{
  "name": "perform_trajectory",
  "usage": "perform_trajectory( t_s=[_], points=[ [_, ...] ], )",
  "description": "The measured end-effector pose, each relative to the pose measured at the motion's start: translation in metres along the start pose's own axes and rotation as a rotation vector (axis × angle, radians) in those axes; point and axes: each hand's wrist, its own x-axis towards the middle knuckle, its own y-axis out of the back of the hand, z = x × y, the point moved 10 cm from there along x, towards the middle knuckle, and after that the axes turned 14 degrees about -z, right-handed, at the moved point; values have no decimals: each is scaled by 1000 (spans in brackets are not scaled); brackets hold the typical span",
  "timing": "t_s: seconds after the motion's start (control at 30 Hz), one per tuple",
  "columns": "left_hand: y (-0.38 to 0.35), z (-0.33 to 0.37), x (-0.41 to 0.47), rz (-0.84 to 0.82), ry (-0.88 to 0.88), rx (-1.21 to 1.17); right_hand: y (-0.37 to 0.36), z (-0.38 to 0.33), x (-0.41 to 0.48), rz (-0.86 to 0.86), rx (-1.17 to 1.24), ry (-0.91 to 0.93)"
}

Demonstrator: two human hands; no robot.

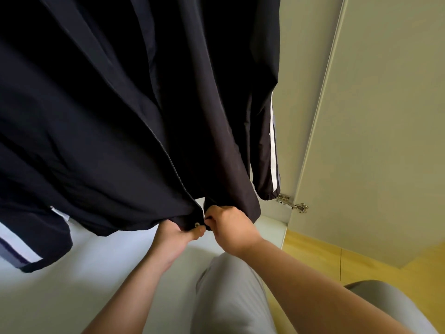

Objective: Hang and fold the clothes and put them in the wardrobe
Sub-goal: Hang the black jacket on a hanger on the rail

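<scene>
Inside the wardrobe (303, 68), we pinch the hanging black jacket (108, 116) at its bottom hem, left hand (175, 235) beside the snap (197, 224), right hand (231, 225) at the zipper (168, 160) foot, judging the cloth light, limp, slippery.

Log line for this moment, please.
jacket: hanging | left hand: pinches it beside snap | right hand: pinches zipper bottom | wardrobe door: open
</scene>
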Motion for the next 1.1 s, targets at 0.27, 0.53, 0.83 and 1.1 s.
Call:
perform_trajectory(
  t_s=[0.27,0.53,0.83,1.1],
  points=[
    [8,-1,-1,-20,24,45,31,-9,3,167,-43,15],
    [-7,-21,1,20,63,-573,35,-13,2,166,-85,54],
    [23,-39,-10,315,130,-364,76,-51,2,290,-199,146],
    [24,52,-58,613,69,1024,76,-49,-3,324,-168,123]
  ],
)
